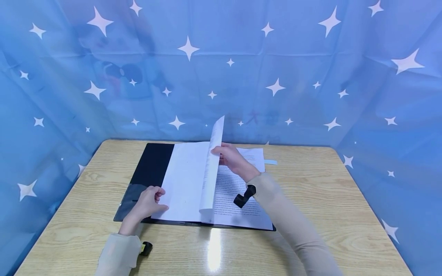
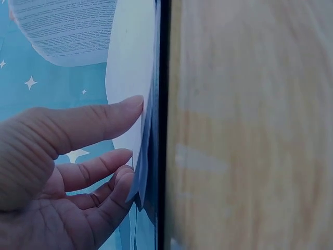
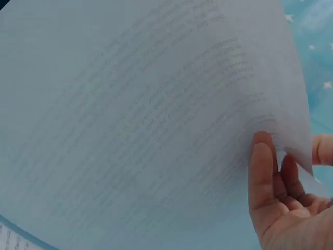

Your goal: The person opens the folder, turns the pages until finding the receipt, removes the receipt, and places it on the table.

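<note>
A black folder [image 1: 152,165] lies spread open, with white printed pages on both sides. My right hand [image 1: 233,158] pinches a page [image 1: 211,172] near its far edge and holds it raised and curved above the middle of the folder. In the right wrist view, the fingers [image 3: 263,177] lie against the page's printed side. At the left side, my left hand [image 1: 146,203] rests by the edge of the white left-hand page [image 1: 186,168], fingers loosely bent. In the left wrist view, its thumb [image 2: 112,121] touches the page surface and the other fingertips are at the page edges.
A light blue tab [image 1: 271,162] sticks out at the folder's right side. The wooden table [image 1: 328,199] extends around the folder. A blue curtain with white stars [image 1: 221,76] hangs behind and at both sides. Each wrist wears a small black camera mount [image 1: 245,196].
</note>
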Demonstrator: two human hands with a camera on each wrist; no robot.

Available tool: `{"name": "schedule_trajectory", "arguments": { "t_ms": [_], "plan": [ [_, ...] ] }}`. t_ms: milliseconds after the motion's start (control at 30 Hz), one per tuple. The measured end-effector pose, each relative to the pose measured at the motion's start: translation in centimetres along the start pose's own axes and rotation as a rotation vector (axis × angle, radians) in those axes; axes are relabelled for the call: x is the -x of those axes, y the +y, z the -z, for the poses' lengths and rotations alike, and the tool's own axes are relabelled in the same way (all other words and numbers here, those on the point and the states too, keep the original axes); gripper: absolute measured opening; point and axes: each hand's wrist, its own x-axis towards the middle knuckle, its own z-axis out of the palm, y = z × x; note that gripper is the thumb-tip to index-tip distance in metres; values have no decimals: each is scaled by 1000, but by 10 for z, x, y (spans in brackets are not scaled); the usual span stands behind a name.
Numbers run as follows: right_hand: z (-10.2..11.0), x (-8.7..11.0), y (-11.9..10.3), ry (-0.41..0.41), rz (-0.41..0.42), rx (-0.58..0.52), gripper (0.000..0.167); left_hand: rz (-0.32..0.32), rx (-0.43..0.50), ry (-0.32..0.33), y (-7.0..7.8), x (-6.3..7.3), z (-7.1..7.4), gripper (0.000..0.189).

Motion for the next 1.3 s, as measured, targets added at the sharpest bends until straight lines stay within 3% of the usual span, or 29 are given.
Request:
{"name": "schedule_trajectory", "arguments": {
  "t_ms": [167, 367, 733, 1100, 1300],
  "plan": [
    [-8, -2, 0, 1, 4, -12, 39, 37, -13, -19, -1, -1, 0, 37],
    [-15, -6, 3, -5, 4, -37, 39, 38, -11, -10, -4, -1, 0, 33],
    [-30, -14, 8, 0, -6, -41, 36, -50, 76, 48, -6, 1, 5, 16],
    [-42, -22, 13, -2, -51, -25, 34, -177, 112, 152, 21, 3, 14, 6],
    [-48, -26, 15, -21, -72, -17, 31, -202, 185, 180, 33, 5, 16, 7]
  ]
}}
